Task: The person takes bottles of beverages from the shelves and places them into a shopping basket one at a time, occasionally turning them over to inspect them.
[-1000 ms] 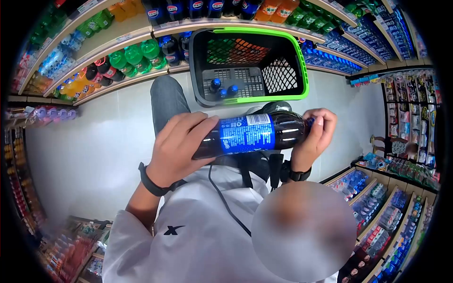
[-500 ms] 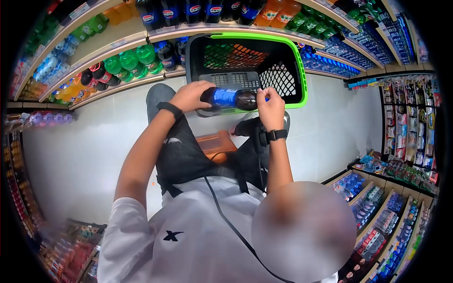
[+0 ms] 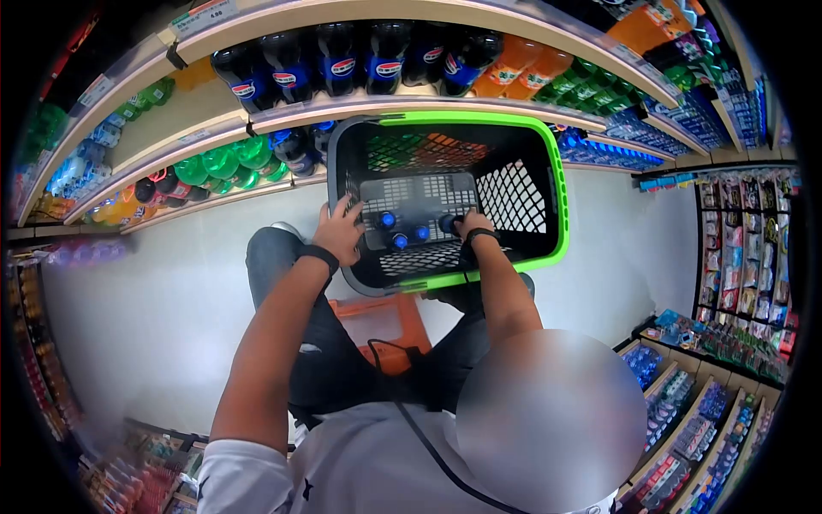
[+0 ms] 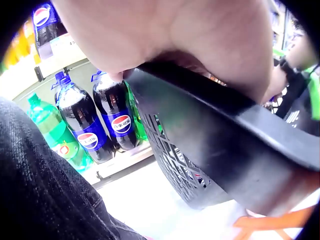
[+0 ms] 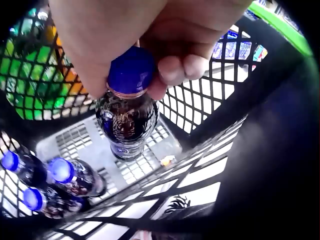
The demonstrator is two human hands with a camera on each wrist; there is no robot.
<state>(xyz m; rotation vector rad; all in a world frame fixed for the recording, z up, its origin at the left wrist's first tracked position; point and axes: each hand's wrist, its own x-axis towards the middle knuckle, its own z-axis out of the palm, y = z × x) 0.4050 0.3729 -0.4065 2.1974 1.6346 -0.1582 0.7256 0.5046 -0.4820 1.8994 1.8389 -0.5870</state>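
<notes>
My right hand reaches down inside the black shopping basket with the green rim. Its thumb and fingers pinch the blue cap of a dark cola bottle, which stands upright over the basket's grey floor. To its left in the right wrist view, three more blue-capped cola bottles are grouped together. My left hand grips the basket's left end, curled over the black rim in the left wrist view.
Shelves behind the basket hold large cola bottles, green soda bottles and orange drinks. An orange stool stands between my knees. Goods racks line the right side.
My hands have carried the cola bottle from in front of my chest into the basket. The left hand has let go of it and moved to the rim; the right holds its cap.
</notes>
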